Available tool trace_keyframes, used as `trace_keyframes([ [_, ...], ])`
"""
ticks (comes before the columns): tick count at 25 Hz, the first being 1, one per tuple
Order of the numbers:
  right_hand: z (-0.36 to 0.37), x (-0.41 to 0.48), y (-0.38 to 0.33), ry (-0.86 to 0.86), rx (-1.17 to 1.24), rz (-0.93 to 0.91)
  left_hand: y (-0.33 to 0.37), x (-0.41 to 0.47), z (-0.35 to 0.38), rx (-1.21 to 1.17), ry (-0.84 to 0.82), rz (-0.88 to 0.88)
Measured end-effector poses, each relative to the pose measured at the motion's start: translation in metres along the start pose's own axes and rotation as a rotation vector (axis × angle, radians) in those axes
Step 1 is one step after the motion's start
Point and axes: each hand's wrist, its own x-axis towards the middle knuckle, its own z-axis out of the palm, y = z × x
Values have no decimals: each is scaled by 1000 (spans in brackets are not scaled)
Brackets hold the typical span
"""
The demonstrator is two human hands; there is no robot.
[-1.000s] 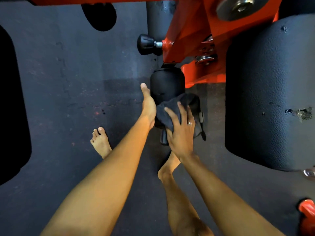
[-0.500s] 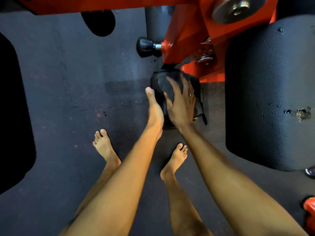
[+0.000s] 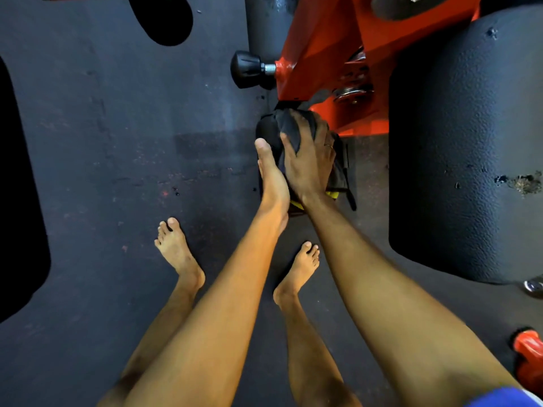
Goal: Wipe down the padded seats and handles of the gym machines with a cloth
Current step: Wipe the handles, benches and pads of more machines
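Observation:
A small black roller pad [image 3: 266, 131] hangs under the orange machine frame [image 3: 320, 48]. A dark cloth [image 3: 289, 127] is draped over the pad. My right hand [image 3: 311, 163] lies on top of the cloth, fingers spread and curved over the pad's far end, with cloth bunched between thumb and forefinger. Against the pad's left side sits my left hand [image 3: 273, 177], thumb straight along it and fingers hidden beneath. A yellow label shows under my right wrist.
A large black padded roller [image 3: 464, 142] fills the right side, close to my right arm. A black adjustment knob [image 3: 246, 69] sticks out left of the frame. Another dark pad [image 3: 17, 201] stands at the left edge. My bare feet [image 3: 176, 251] are on the rubber floor.
My right hand slid the cloth from the pad's near end up over it toward the frame. My left hand followed along the pad's left side. My feet stepped forward.

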Motion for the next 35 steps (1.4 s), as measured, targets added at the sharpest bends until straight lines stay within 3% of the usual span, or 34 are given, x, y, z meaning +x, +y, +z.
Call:
trace_keyframes([
  [5,-9,-85,34,-70,-79,-206,11,21,-18,-121,43,-95],
  [8,-11,-128,48,-93,-79,-186,15,28,-23,-21,48,-135],
  [15,2,-5,-12,-4,-124,-52,3,0,1,-19,-19,17],
  [17,-1,-23,-5,-32,-139,-83,8,1,-3,-21,-52,-49],
  [20,-7,-76,28,-48,-143,-202,12,16,-15,8,61,-82],
  [23,-9,-113,48,-63,-129,-265,6,34,-29,8,25,-130],
  [28,0,-48,19,41,-92,-107,-19,25,-15,-22,-1,-161],
  [31,3,3,4,91,-107,-105,-11,10,-10,-6,5,-118],
  [35,-5,-32,18,22,-94,-168,1,11,-19,-29,-25,-107],
])
